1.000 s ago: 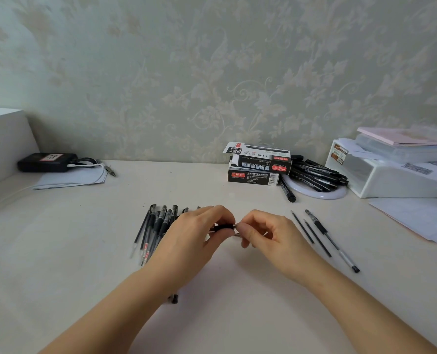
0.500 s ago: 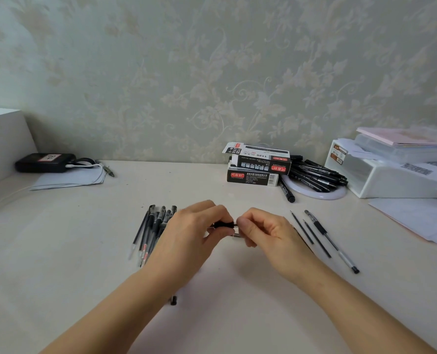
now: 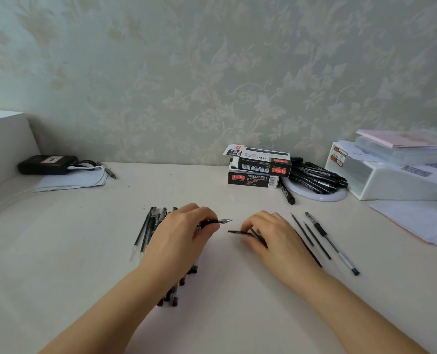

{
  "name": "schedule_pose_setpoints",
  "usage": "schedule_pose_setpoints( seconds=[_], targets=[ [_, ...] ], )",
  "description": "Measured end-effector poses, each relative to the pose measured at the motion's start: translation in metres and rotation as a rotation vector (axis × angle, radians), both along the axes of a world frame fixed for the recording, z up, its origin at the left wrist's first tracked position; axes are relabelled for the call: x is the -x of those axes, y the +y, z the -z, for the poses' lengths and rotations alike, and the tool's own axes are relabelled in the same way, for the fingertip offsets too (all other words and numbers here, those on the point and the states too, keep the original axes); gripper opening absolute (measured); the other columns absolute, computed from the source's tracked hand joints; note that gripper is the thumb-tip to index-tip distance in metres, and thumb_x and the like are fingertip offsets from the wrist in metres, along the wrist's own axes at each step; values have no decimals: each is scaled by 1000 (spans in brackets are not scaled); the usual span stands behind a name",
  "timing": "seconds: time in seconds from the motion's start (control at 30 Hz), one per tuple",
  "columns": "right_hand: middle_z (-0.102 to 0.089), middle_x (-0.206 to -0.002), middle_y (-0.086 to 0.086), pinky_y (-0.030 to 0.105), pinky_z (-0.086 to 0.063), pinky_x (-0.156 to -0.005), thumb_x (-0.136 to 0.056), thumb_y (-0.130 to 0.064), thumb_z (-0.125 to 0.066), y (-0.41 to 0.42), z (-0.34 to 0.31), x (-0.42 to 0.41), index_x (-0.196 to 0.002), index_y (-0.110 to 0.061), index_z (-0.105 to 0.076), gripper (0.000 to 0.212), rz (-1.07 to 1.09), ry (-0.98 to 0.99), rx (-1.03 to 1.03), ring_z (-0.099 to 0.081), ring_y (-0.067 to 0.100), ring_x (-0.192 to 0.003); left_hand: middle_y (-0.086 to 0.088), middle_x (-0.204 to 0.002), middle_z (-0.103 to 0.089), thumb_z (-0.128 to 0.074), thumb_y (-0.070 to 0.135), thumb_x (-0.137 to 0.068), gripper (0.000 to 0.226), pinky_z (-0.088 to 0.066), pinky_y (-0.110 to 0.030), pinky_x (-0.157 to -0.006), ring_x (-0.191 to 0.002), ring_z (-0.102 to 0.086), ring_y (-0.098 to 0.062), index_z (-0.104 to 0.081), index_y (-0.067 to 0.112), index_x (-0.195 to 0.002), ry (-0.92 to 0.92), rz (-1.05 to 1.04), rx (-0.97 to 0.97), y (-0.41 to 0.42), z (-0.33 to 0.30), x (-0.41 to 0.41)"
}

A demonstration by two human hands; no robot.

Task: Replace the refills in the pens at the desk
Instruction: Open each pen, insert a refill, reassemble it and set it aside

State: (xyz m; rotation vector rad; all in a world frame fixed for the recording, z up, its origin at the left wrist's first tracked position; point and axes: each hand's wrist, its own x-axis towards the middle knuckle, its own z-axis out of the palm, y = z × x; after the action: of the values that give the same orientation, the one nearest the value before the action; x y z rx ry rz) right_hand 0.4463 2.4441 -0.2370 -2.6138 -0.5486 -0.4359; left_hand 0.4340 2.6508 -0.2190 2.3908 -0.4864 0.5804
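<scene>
Currently, 2 bare hands rest on a pale tabletop (image 3: 84, 251), seen from above and behind. At left of center, the left hand (image 3: 179, 236) curls its fingers around a black pen (image 3: 216, 222), gripping it. Only the pen's front end shows past the fingers; its metal tip points right, so the long axis runs left to right across the scene. The right hand (image 3: 271, 236) lies just right of that tip, with a clear gap between them. Its fingers are bent over a thin black refill (image 3: 239, 232), pinching it; the refill's free end points left, toward the pen tip and slightly nearer the viewer. A second thin dark stick seems to sit under the same fingers, though that is hard to tell.

Pen and refill lie nearly in 1 line, ends facing, slightly offset. By my reading, the refill is either just out or about to go in, and the right hand is the nearer to it.

A row of pens (image 3: 152, 226) lies under and left of the left hand. Right of the right hand lie 2 loose refills (image 3: 312, 236) and 1 whole pen (image 3: 331, 242). Farther off sit 2 stacked boxes (image 3: 257, 167).
</scene>
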Motion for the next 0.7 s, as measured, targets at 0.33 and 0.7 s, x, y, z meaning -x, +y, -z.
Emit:
schedule_pose_setpoints(
  seconds=[0.33, 0.7],
  targets=[
    [-68, -86, -13, 27, -49, -73, -87, -14, -71, 2, -8, 3, -93, -27, -68, 14, -113, 53, -437, -62, 11, -81, 13, -85, -59, -66, 26, -90, 8, -50, -27, -70, -72, -59, -6, -70, 26, -96, -11, 57, -25, -2, 2, -2],
    [-75, -87, 0, 29, -56, -82, -83, -10, -76, 1, -14, 9, -91, -24, -76, 16, -170, 303, -746, -70, 17, -83, 14, -74, -58, -70, 29, -86, 17, -43, -22, -63, -72, -55, -7, -54, 24, -84, -11, 98, 2, -10, -3, 2]
  ],
)
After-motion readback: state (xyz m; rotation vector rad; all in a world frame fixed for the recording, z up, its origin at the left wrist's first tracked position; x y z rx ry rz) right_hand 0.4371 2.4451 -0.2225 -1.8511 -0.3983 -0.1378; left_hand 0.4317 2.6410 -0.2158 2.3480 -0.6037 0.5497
